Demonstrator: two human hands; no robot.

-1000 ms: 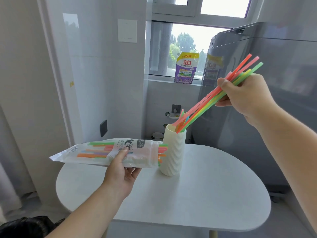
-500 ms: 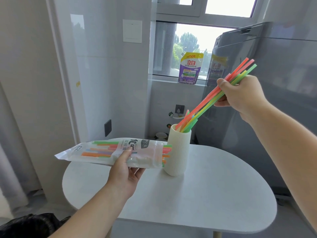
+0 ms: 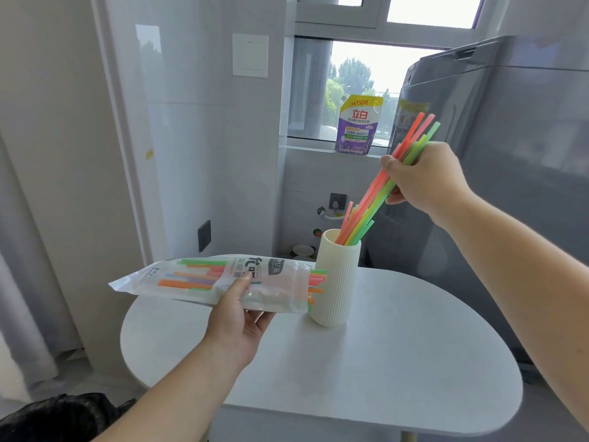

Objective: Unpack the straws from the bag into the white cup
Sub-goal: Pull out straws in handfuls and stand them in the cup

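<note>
The right hand [image 3: 427, 177] grips the straws [image 3: 366, 208], which slant down-left, lower ends seemingly inside the white cup [image 3: 336, 282] near the far edge of the table [image 3: 414, 346]; the left hand [image 3: 236, 317] holds the bag [image 3: 197, 279].

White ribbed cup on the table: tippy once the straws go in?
Probably tippy: the cup is tall and narrow, and the straws the right hand holds lean far past its rim. Looks light, so a nudge may slide it on the smooth table. Ribbed wall should aid grip.
</note>
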